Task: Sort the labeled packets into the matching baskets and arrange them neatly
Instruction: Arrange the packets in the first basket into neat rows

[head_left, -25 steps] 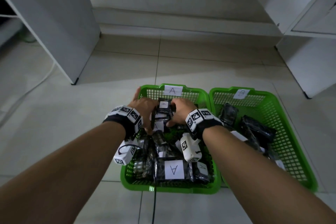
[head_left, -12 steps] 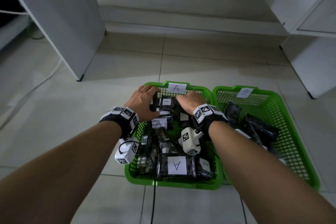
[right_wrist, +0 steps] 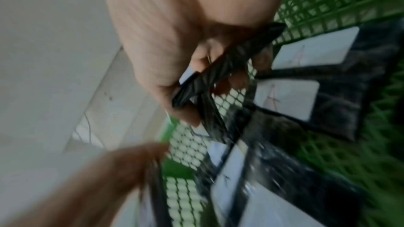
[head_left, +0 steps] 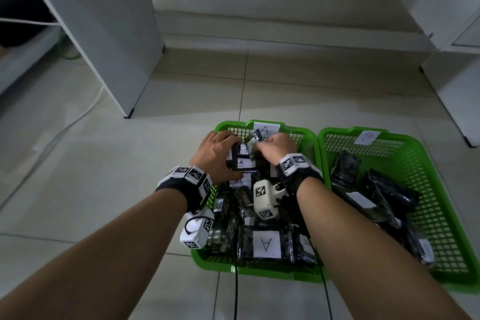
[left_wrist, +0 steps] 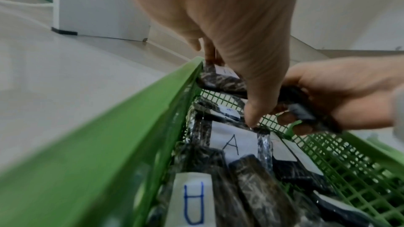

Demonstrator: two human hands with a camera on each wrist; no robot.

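Note:
Green basket A (head_left: 259, 271) holds several black packets with white A labels, one lying at the front (head_left: 266, 244). Green basket B (head_left: 389, 131) to its right holds more black packets (head_left: 384, 189). Both hands are at the far end of basket A. My left hand (head_left: 215, 153) curls over a black packet (head_left: 236, 149) in the far left corner, thumb (left_wrist: 251, 120) pressing on the packet below. My right hand (head_left: 275, 148) pinches another black packet (right_wrist: 218, 68), raised in front of the basket's A label (head_left: 266, 128).
The baskets sit side by side on a tiled floor. A white cabinet (head_left: 104, 34) stands to the far left and another (head_left: 454, 86) to the far right. A pale cable (head_left: 78, 117) runs along the floor at left, and a black cable (head_left: 235, 293) leaves the front of basket A.
Both hands have moved toward basket A's far wall. The right hand has lifted a packet up in front of the A label; the left hand has shifted into the far left corner.

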